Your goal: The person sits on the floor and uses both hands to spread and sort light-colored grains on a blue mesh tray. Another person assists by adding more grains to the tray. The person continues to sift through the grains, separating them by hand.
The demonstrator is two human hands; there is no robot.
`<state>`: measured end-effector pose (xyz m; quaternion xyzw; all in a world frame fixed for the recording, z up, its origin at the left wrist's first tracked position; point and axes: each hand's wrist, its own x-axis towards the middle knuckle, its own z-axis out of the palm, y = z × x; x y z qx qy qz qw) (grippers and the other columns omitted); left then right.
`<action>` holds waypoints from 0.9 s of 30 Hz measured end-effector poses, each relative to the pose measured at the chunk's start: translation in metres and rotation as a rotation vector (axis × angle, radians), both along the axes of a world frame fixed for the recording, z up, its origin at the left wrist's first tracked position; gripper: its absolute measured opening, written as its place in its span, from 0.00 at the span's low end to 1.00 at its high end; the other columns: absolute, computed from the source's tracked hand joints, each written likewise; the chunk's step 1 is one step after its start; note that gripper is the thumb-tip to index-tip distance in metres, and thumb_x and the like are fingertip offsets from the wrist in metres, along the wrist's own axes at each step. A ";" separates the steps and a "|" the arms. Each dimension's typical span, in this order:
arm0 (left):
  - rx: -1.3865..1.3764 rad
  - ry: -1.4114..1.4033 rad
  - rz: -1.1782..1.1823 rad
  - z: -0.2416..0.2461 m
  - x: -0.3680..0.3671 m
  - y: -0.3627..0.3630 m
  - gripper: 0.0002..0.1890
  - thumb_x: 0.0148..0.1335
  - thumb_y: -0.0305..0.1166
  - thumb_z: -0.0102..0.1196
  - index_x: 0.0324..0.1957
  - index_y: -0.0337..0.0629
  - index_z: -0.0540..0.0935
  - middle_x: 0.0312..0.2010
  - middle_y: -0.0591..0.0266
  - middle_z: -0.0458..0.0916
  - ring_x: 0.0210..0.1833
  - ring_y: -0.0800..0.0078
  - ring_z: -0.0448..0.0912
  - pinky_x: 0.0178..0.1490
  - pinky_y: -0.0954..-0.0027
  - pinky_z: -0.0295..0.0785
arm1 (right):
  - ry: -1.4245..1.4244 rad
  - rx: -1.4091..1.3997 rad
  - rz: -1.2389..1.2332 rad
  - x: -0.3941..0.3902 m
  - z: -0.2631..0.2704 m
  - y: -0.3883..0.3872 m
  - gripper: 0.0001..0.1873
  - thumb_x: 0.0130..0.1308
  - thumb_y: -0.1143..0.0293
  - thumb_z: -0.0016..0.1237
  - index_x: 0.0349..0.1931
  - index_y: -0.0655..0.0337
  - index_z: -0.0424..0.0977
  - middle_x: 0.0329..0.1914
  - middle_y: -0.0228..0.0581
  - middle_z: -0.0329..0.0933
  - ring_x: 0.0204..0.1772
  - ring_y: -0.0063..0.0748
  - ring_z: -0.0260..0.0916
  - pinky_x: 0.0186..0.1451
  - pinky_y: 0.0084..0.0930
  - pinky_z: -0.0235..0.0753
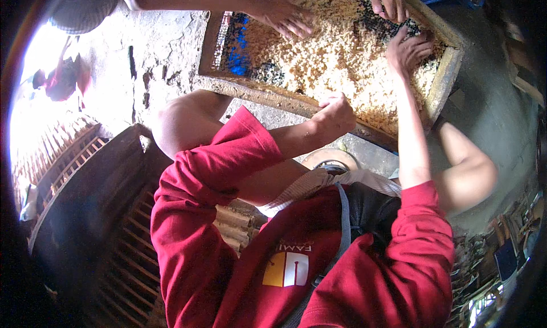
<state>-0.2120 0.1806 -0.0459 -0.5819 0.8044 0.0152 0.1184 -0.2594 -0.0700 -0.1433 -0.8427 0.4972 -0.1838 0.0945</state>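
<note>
In front of me lies a wood-framed tray (252, 90) with a dark mesh-like bottom, tilted in the view. Over much of it spreads a layer of small pale-yellow crumbly pieces (333, 58). My left hand (335, 116) is curled into a fist at the tray's near rim; whether anything is inside it cannot be seen. Blurred by motion, my right hand (410, 50) is over the pieces near the right end, fingers apart. Another person's hand (295, 22) touches the pieces from the far side, and that person's other hand (389, 5) is close to my right one.
My bent knees flank the tray. Beneath its near edge is a round tan object (331, 158). At left stand a large dark panel (85, 187) and a slatted wooden rack (128, 259). Farther off, a person (62, 82) appears in bright light. Cluttered items (504, 251) line the right.
</note>
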 end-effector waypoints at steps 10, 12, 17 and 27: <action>0.078 0.046 -0.077 0.009 0.004 -0.005 0.07 0.48 0.33 0.55 0.18 0.45 0.79 0.13 0.65 0.72 0.19 0.65 0.72 0.30 0.60 0.68 | -0.068 -0.069 0.273 0.015 -0.006 0.024 0.35 0.73 0.53 0.28 0.70 0.71 0.40 0.72 0.78 0.30 0.75 0.76 0.27 0.72 0.69 0.32; -0.036 -0.086 -0.139 0.006 0.002 -0.004 0.07 0.50 0.32 0.55 0.18 0.45 0.79 0.14 0.65 0.73 0.19 0.65 0.73 0.28 0.61 0.68 | -0.157 -0.179 0.108 0.024 -0.007 0.010 0.31 0.72 0.57 0.35 0.65 0.72 0.47 0.69 0.77 0.35 0.73 0.75 0.33 0.70 0.70 0.37; 0.108 -0.062 -0.063 0.019 0.001 -0.014 0.05 0.47 0.33 0.56 0.18 0.47 0.79 0.15 0.68 0.72 0.21 0.70 0.72 0.30 0.66 0.65 | -0.032 -0.307 0.062 0.042 -0.018 0.049 0.31 0.71 0.53 0.35 0.63 0.70 0.56 0.71 0.77 0.37 0.75 0.73 0.32 0.71 0.70 0.36; 0.257 -0.097 -0.084 0.029 -0.001 -0.020 0.06 0.49 0.33 0.57 0.22 0.43 0.82 0.18 0.62 0.78 0.21 0.64 0.76 0.22 0.60 0.69 | -0.266 -0.154 -0.094 0.054 0.002 0.028 0.31 0.72 0.55 0.28 0.66 0.71 0.48 0.70 0.72 0.42 0.74 0.75 0.34 0.71 0.72 0.30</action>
